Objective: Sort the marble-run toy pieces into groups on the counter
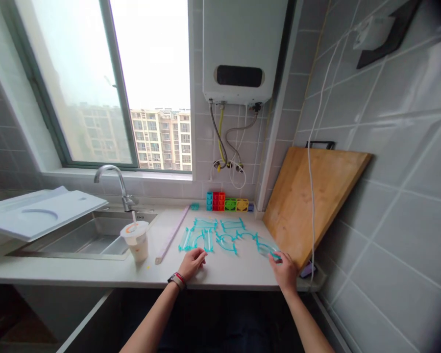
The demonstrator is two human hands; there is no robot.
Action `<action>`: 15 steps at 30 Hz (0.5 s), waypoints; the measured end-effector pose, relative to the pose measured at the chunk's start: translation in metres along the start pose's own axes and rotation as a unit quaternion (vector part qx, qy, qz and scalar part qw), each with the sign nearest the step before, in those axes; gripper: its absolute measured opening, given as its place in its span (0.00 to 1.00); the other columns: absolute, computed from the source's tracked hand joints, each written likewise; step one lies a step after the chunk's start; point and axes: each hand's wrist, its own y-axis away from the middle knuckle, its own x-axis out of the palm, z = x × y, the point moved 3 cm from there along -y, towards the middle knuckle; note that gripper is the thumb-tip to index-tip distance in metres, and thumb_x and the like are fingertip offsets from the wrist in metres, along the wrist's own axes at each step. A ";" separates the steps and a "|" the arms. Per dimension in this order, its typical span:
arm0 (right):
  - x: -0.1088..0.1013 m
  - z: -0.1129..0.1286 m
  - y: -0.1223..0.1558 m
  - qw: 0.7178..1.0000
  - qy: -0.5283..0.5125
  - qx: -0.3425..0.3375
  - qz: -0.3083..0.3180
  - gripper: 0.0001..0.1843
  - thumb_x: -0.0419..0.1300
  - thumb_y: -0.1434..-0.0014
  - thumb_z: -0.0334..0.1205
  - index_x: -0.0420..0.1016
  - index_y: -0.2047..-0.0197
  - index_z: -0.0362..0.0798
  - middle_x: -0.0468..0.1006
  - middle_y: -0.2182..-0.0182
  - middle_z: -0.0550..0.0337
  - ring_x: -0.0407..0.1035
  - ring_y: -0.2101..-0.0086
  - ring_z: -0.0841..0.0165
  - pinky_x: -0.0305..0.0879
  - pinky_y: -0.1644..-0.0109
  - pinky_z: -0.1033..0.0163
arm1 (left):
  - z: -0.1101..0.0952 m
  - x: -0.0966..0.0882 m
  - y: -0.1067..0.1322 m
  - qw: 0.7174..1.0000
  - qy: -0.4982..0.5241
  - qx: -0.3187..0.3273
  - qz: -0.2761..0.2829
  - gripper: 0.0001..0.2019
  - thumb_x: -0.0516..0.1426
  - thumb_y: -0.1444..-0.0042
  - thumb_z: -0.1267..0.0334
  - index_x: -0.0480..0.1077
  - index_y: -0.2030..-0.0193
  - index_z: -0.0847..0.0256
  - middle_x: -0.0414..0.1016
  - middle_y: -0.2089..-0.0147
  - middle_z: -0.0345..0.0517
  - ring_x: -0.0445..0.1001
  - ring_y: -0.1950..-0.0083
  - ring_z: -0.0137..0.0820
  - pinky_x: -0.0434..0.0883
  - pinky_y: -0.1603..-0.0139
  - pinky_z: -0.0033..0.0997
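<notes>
My right hand (285,270) pinches the near end of a teal curved plastic piece (266,246) between thumb and fingers, low over the right side of the counter. Loosely curled, my left hand (192,264) rests on the counter's front part, with nothing visible in its fingers. Just beyond it lie teal straight plastic pieces (186,239), close to its fingertips. Between the hands, more teal curved pieces (227,242) are spread flat. Farther back are teal pieces (232,224) laid in a rectangle-like shape. A wristband is on my left wrist.
A lidded cup with a straw (135,240) stands left of my left hand, beside a pale strip (172,235). Coloured plastic blocks (218,201) line the back wall. A wooden board (316,191) leans at right, crossed by a white cable (310,171). The sink (95,256) is left.
</notes>
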 end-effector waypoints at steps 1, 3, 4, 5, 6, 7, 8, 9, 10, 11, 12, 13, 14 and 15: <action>0.000 0.001 0.000 1.000 -0.003 -0.005 0.000 0.33 0.53 0.37 0.68 0.77 0.62 0.42 0.80 0.63 0.43 0.74 0.72 0.62 0.70 0.64 0.58 | 0.000 0.000 0.000 1.000 0.002 0.001 -0.002 0.19 0.58 0.42 0.45 0.73 0.67 0.61 0.75 0.75 0.42 0.72 0.75 0.31 0.67 0.71 0.28; 0.000 0.003 0.000 1.000 -0.014 -0.006 0.002 0.34 0.54 0.39 0.71 0.77 0.62 0.44 0.80 0.63 0.44 0.74 0.71 0.61 0.69 0.64 0.58 | 0.001 0.001 -0.001 1.000 0.007 0.003 -0.006 0.19 0.57 0.42 0.44 0.73 0.67 0.61 0.74 0.75 0.42 0.72 0.76 0.30 0.67 0.71 0.28; 0.000 0.003 0.000 1.000 -0.019 -0.002 0.003 0.34 0.54 0.40 0.71 0.76 0.63 0.44 0.80 0.64 0.45 0.74 0.71 0.61 0.69 0.65 0.58 | 0.002 0.002 -0.001 1.000 0.010 0.004 -0.008 0.20 0.57 0.42 0.44 0.73 0.67 0.61 0.74 0.75 0.41 0.72 0.76 0.30 0.67 0.71 0.29; 0.000 0.003 0.000 1.000 -0.023 0.005 -0.001 0.34 0.54 0.41 0.72 0.76 0.63 0.45 0.80 0.64 0.45 0.74 0.72 0.61 0.69 0.65 0.58 | 0.002 0.002 -0.001 1.000 0.012 0.006 -0.010 0.20 0.57 0.42 0.44 0.73 0.67 0.61 0.74 0.76 0.41 0.71 0.76 0.30 0.67 0.72 0.29; -0.001 0.002 0.000 0.999 -0.029 0.014 -0.006 0.34 0.55 0.41 0.72 0.75 0.64 0.45 0.80 0.65 0.46 0.73 0.73 0.61 0.68 0.66 0.58 | 0.003 0.003 -0.001 1.000 0.014 0.008 -0.012 0.20 0.58 0.42 0.44 0.73 0.68 0.61 0.74 0.76 0.41 0.71 0.76 0.30 0.67 0.72 0.29; -0.002 0.001 0.000 0.999 -0.035 0.024 -0.012 0.34 0.56 0.42 0.73 0.75 0.64 0.45 0.80 0.66 0.46 0.73 0.73 0.61 0.68 0.66 0.58 | 0.003 0.003 -0.001 1.000 0.016 0.010 -0.014 0.20 0.58 0.42 0.44 0.73 0.68 0.61 0.74 0.76 0.41 0.71 0.76 0.30 0.67 0.72 0.28; -0.003 0.001 0.000 0.998 -0.042 0.038 -0.018 0.34 0.57 0.44 0.73 0.75 0.65 0.45 0.80 0.67 0.46 0.73 0.74 0.61 0.67 0.67 0.58 | 0.003 0.004 0.000 1.000 0.018 0.013 -0.016 0.20 0.59 0.42 0.44 0.73 0.68 0.61 0.74 0.76 0.40 0.71 0.76 0.30 0.67 0.72 0.28; -0.004 0.000 0.000 0.997 -0.049 0.054 -0.021 0.34 0.58 0.45 0.73 0.75 0.65 0.46 0.80 0.69 0.47 0.73 0.74 0.61 0.67 0.68 0.59 | 0.003 0.004 0.000 0.999 0.020 0.017 -0.018 0.19 0.59 0.43 0.44 0.74 0.66 0.61 0.74 0.75 0.40 0.71 0.76 0.30 0.67 0.72 0.28; -0.004 0.000 0.000 0.995 -0.058 0.074 -0.023 0.34 0.60 0.47 0.73 0.75 0.65 0.46 0.80 0.71 0.49 0.72 0.75 0.61 0.67 0.68 0.59 | 0.003 0.005 0.001 0.999 0.022 0.020 -0.022 0.19 0.60 0.43 0.44 0.74 0.64 0.61 0.74 0.74 0.40 0.71 0.75 0.30 0.67 0.71 0.28; -0.005 0.000 0.001 0.992 -0.073 0.096 -0.025 0.33 0.62 0.48 0.72 0.74 0.65 0.47 0.79 0.73 0.51 0.72 0.75 0.61 0.67 0.69 0.59 | 0.002 0.006 0.002 0.999 0.026 0.023 -0.026 0.19 0.60 0.43 0.44 0.74 0.61 0.61 0.74 0.73 0.40 0.72 0.75 0.30 0.67 0.71 0.28; -0.004 0.001 0.001 0.988 -0.098 0.120 -0.026 0.32 0.63 0.49 0.71 0.73 0.65 0.47 0.78 0.74 0.53 0.72 0.75 0.61 0.67 0.70 0.60 | 0.001 0.007 0.003 0.999 0.030 0.025 -0.031 0.20 0.60 0.43 0.44 0.74 0.58 0.60 0.75 0.71 0.40 0.72 0.74 0.30 0.68 0.72 0.28; -0.002 0.003 0.002 0.980 -0.137 0.144 -0.027 0.31 0.65 0.50 0.70 0.72 0.64 0.48 0.77 0.74 0.56 0.72 0.75 0.62 0.67 0.70 0.61 | -0.001 0.010 0.003 0.998 0.034 0.027 -0.037 0.21 0.60 0.43 0.44 0.73 0.56 0.60 0.75 0.69 0.41 0.72 0.74 0.29 0.68 0.72 0.29; 0.001 0.007 0.004 0.968 -0.187 0.167 -0.025 0.31 0.66 0.51 0.68 0.71 0.62 0.48 0.77 0.73 0.58 0.72 0.75 0.64 0.68 0.71 0.62 | -0.004 0.014 0.004 0.998 0.039 0.029 -0.040 0.21 0.59 0.42 0.43 0.73 0.55 0.60 0.75 0.67 0.42 0.72 0.74 0.29 0.69 0.72 0.29; 0.007 0.012 0.006 0.951 -0.244 0.187 -0.017 0.31 0.68 0.51 0.67 0.70 0.58 0.48 0.76 0.71 0.60 0.71 0.75 0.65 0.69 0.72 0.62 | -0.007 0.019 0.005 0.998 0.043 0.032 -0.041 0.21 0.59 0.42 0.43 0.72 0.55 0.60 0.75 0.66 0.43 0.72 0.73 0.29 0.70 0.72 0.29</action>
